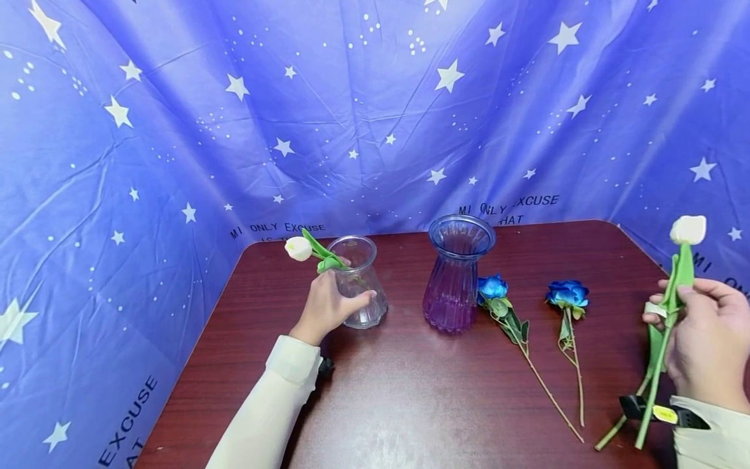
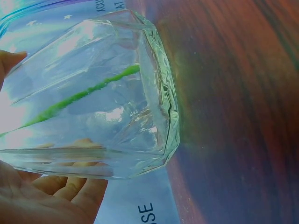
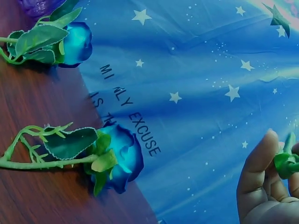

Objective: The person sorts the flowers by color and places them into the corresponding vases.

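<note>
My left hand [image 1: 331, 303] grips a clear glass vase [image 1: 366, 306], thumb on one side and fingers on the other. A white tulip [image 1: 299, 248] leans out over the vase's left rim; its green stem [image 2: 84, 95] shows through the glass in the left wrist view. At the table's right edge, my right hand [image 1: 706, 332] pinches another white tulip [image 1: 688, 230] by its stem, bloom up. A second green stem [image 1: 612, 433] with a leaf shows beside it, and a white patch [image 1: 655, 309] appears by the fingers, mostly hidden.
A blue-to-purple glass vase [image 1: 457, 280] stands right of the clear one. Two blue roses lie on the dark red table [image 1: 410, 404]: one rose [image 1: 493, 288] close to the purple vase, the other rose [image 1: 567, 296] farther right. A starry blue curtain [image 1: 363, 117] surrounds the table.
</note>
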A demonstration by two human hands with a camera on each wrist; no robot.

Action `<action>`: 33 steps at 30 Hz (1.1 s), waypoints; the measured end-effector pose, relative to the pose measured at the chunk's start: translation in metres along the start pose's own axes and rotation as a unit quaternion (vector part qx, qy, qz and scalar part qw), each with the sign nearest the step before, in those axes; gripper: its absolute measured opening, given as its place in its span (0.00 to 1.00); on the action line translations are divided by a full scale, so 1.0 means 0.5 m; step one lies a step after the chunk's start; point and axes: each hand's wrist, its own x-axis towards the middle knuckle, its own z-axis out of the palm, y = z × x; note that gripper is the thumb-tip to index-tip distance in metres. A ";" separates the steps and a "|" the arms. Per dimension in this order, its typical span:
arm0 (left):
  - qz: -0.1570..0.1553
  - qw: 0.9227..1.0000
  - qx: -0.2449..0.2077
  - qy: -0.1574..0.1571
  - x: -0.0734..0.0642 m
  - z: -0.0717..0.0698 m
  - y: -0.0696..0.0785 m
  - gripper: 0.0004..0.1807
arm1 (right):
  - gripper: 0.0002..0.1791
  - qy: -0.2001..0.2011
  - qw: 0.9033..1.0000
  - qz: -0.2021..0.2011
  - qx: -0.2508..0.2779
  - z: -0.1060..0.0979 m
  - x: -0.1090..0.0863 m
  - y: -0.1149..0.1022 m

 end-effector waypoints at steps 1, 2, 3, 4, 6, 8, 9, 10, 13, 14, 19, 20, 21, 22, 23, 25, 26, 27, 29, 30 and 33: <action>0.001 1.000 0.000 0.000 0.000 0.000 0.000 0.40 | 0.12 -0.002 1.000 0.001 0.012 -0.001 -0.001 0.001; 0.000 1.000 -0.001 -0.001 0.000 0.000 -0.001 0.40 | 0.13 -0.003 1.000 -0.001 0.019 -0.001 -0.001 0.001; -0.001 1.000 0.000 -0.002 0.000 0.000 -0.001 0.40 | 0.14 -0.004 1.000 -0.002 0.023 -0.001 -0.001 0.001; -0.003 1.000 0.000 -0.002 0.000 0.000 -0.001 0.40 | 0.14 -0.009 1.000 0.001 0.025 -0.001 -0.001 0.001; -0.008 1.000 -0.001 -0.005 0.000 0.001 -0.002 0.40 | 0.16 -0.022 0.999 0.001 0.029 0.000 0.000 0.002; -0.013 1.000 -0.002 -0.007 0.000 0.001 -0.003 0.40 | 0.16 -0.041 0.999 0.003 0.035 0.000 0.002 0.002; -0.015 1.000 -0.002 -0.008 0.000 0.001 -0.003 0.40 | 0.17 -0.050 0.998 0.004 0.038 -0.001 0.002 0.002; -0.017 1.000 -0.003 -0.009 0.000 0.001 -0.003 0.41 | 0.17 -0.060 0.997 0.005 0.040 -0.001 0.003 0.002; -0.017 1.000 -0.004 -0.009 0.001 0.000 -0.004 0.41 | 0.18 -0.077 0.996 0.011 0.042 -0.004 0.002 0.002; -0.018 1.000 -0.004 -0.009 0.001 0.000 -0.004 0.41 | 0.18 -0.082 0.996 0.015 0.045 -0.005 0.001 0.002; -0.013 1.000 -0.003 -0.008 0.001 0.001 -0.004 0.41 | 0.17 -0.083 0.995 0.019 0.056 -0.002 -0.004 0.003; -0.013 1.000 -0.003 -0.008 0.001 0.001 -0.004 0.41 | 0.15 -0.078 0.995 0.011 0.067 0.001 -0.005 0.005; -0.013 1.000 -0.003 -0.007 0.001 0.001 -0.004 0.41 | 0.14 -0.074 0.994 -0.001 0.076 0.004 -0.007 0.008; -0.013 1.000 -0.003 -0.007 0.001 0.001 -0.004 0.41 | 0.13 -0.070 0.994 -0.014 0.084 0.007 -0.009 0.010; -0.014 1.000 -0.003 -0.008 0.001 0.002 -0.004 0.41 | 0.12 -0.067 0.993 -0.028 0.093 0.010 -0.010 0.013; -0.016 1.000 -0.003 -0.008 0.001 0.002 -0.005 0.41 | 0.13 -0.065 0.990 -0.049 0.116 0.016 -0.013 0.017; -0.016 1.000 -0.003 -0.008 0.001 0.002 -0.005 0.41 | 0.13 -0.067 0.989 -0.056 0.122 0.018 -0.015 0.018; -0.017 1.000 -0.004 -0.008 0.001 0.002 -0.006 0.41 | 0.13 -0.069 0.988 -0.061 0.123 0.019 -0.015 0.019; -0.018 1.000 -0.005 -0.010 0.001 0.002 -0.006 0.41 | 0.12 -0.070 0.987 -0.067 0.127 0.020 -0.016 0.019; -0.018 1.000 -0.005 -0.011 0.001 0.002 -0.006 0.41 | 0.11 -0.070 0.987 -0.069 0.128 0.020 -0.017 0.018; -0.017 1.000 -0.005 -0.011 0.001 0.002 -0.006 0.41 | 0.10 -0.076 0.986 -0.099 0.114 0.023 -0.019 0.020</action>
